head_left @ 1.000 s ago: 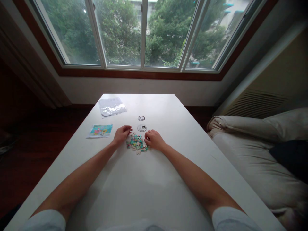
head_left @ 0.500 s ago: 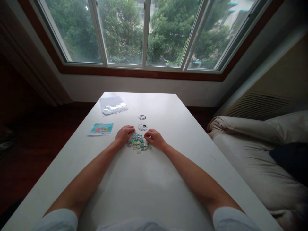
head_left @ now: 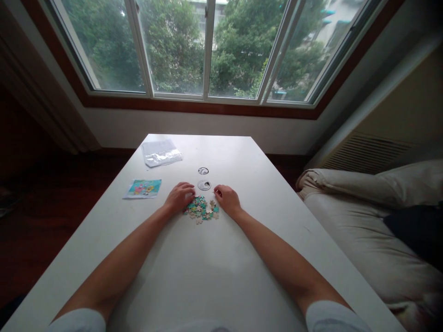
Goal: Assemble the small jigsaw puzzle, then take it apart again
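Note:
A small heap of teal, pink and tan jigsaw pieces [head_left: 202, 210] lies on the white table [head_left: 214, 267]. My left hand [head_left: 179, 197] rests at the heap's left edge, fingers curled over the pieces and touching them. Just right of the heap, my right hand [head_left: 226, 198] has its fingers bent inward against the pile's far right edge. What either hand grips, if anything, is too small to make out.
A colourful picture card [head_left: 144, 187] lies left of the hands. A clear plastic bag [head_left: 161, 152] sits at the far left of the table. Two round cable holes [head_left: 204, 185] are just beyond the heap. A bed with pale bedding [head_left: 363, 221] stands at the right.
Both hands have drawn closer around the heap and the pieces are bunched more tightly. My right hand has shifted slightly right and away.

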`<state>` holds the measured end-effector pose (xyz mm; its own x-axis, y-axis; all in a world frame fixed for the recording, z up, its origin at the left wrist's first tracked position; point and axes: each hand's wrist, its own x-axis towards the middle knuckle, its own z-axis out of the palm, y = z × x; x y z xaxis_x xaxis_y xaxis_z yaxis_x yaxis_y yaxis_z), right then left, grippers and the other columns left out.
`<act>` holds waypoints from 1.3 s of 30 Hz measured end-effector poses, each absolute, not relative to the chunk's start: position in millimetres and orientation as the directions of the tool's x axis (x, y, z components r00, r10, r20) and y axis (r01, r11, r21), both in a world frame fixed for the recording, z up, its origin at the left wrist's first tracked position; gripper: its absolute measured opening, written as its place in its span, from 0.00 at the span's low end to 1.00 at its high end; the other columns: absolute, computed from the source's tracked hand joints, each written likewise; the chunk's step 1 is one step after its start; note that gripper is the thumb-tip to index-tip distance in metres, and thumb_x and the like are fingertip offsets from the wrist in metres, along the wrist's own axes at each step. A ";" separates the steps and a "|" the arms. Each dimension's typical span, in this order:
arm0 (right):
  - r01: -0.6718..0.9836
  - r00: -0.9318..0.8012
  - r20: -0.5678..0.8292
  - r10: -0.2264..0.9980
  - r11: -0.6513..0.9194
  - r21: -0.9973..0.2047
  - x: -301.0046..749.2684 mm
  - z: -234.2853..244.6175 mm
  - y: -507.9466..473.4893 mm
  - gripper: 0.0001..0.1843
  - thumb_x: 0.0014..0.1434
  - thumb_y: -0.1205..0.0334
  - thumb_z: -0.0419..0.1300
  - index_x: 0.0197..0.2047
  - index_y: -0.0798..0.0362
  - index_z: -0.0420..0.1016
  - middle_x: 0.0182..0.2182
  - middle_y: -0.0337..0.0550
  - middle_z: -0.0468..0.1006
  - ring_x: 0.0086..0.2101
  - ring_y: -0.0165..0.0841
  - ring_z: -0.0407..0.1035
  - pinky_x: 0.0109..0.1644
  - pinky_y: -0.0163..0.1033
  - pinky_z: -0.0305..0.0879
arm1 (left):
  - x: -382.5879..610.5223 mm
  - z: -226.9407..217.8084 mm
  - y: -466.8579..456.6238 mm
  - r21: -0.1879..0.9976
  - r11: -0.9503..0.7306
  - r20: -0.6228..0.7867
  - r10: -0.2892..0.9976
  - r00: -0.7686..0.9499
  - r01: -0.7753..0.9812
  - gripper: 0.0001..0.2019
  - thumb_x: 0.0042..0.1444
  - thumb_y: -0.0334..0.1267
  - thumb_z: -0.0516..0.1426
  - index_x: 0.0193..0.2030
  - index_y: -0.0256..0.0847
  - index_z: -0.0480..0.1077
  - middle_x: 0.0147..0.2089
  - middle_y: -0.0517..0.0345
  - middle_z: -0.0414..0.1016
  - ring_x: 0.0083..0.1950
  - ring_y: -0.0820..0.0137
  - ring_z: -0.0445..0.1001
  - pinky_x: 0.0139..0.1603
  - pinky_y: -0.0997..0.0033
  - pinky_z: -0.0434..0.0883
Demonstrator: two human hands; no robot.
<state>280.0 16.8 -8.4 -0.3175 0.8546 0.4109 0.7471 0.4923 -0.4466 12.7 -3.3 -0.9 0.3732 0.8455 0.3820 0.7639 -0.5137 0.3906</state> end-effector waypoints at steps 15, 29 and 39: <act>0.541 -0.558 0.389 0.733 0.677 -0.499 283.1 -9.9 19.5 0.06 0.54 0.69 0.62 0.36 0.52 0.79 0.34 0.41 0.74 0.38 0.32 0.65 0.48 0.37 0.59 | 10.0 -7.2 -0.8 0.391 -0.440 0.435 0.863 0.259 0.808 0.05 0.62 0.38 0.58 0.38 0.45 0.77 0.49 0.53 0.78 0.54 0.60 0.71 0.60 0.55 0.71; 0.612 -0.257 0.389 0.885 0.461 -0.643 291.1 -11.3 27.8 0.07 0.62 0.62 0.58 0.39 0.53 0.77 0.30 0.39 0.75 0.31 0.28 0.65 0.40 0.34 0.61 | -2.0 0.0 -3.9 0.416 -0.497 0.390 0.854 0.344 0.762 0.05 0.58 0.32 0.59 0.38 0.45 0.77 0.40 0.56 0.76 0.45 0.63 0.69 0.49 0.62 0.70; 0.780 -0.316 0.391 0.864 0.472 -0.412 295.3 -15.4 28.8 0.10 0.65 0.63 0.59 0.45 0.49 0.81 0.43 0.46 0.77 0.46 0.36 0.67 0.55 0.41 0.64 | -5.2 1.0 -5.2 0.459 -0.531 0.348 0.845 0.406 0.712 0.05 0.58 0.38 0.61 0.39 0.45 0.77 0.37 0.56 0.73 0.42 0.66 0.69 0.46 0.65 0.69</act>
